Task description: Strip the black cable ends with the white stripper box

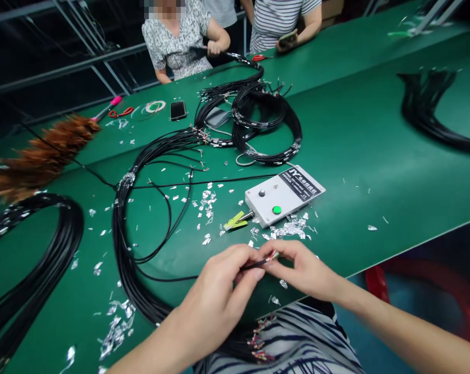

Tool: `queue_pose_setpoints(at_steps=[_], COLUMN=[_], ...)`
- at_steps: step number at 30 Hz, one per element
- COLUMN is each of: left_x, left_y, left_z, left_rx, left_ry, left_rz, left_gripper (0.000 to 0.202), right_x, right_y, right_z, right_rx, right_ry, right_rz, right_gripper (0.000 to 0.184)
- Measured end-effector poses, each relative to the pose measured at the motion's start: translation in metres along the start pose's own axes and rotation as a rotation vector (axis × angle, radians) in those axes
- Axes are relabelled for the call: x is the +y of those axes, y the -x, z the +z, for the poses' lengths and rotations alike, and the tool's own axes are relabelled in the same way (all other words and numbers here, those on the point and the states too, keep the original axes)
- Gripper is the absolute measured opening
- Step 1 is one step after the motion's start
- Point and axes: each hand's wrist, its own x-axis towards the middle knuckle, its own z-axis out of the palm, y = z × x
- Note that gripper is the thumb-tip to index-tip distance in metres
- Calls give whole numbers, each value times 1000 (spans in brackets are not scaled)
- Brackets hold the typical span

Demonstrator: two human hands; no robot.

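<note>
Fingers of the left hand [224, 284] pinch a black cable [254, 265] between thumb and forefinger, close to its end. Coloured wires [273, 256] emerge from that end between the thumb and index finger of the right hand [303, 267]; these fingertips lie close about the wires, but whether they press on them cannot be told. Long axis of the black cable: from the left hand towards the right, rising slightly away from the wearer. The left hand is thus nearer the sheathed length, the right hand nearer the wire tips, and the two sets of fingertips nearly meet. Both hands are by the near edge of a green table [352, 228]. Just beyond them a pale box [284, 195] lies flat, with a green button [276, 210] on top and a yellow-green clip [234, 218] at its left end; foil scraps [293, 227] lie around it. To the left curves a cable bundle [120, 249]; bundled wire ends [263, 340] rest over the lap, against striped clothing [297, 343]. Farther off lie black coils [293, 124], a phone [178, 110] and an orange-brown brush [55, 148].
</note>
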Motion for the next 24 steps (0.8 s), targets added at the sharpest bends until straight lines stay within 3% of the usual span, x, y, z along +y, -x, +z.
queue_pose_setpoints(at_steps=[4, 10, 13, 17, 24], left_x=[-12, -27, -27, -27, -32], left_y=[2, 13, 14, 14, 17], left_z=[7, 12, 13, 14, 21], left_rx=[56, 200, 246, 264, 324], left_ry=[166, 494, 564, 598, 594], left_rz=[-163, -369, -394, -389, -315], left_gripper=[24, 30, 34, 34, 27], right_x=[-4, -7, -6, -6, -10], right_y=[-4, -13, -19, -26, -34], right_z=[-8, 13, 23, 29, 35], right_rx=[144, 236, 236, 219, 137], right_ry=[-195, -90, -115, -223, -687], right_rz=[19, -103, -88, 36, 275], right_gripper=[18, 24, 25, 17, 29])
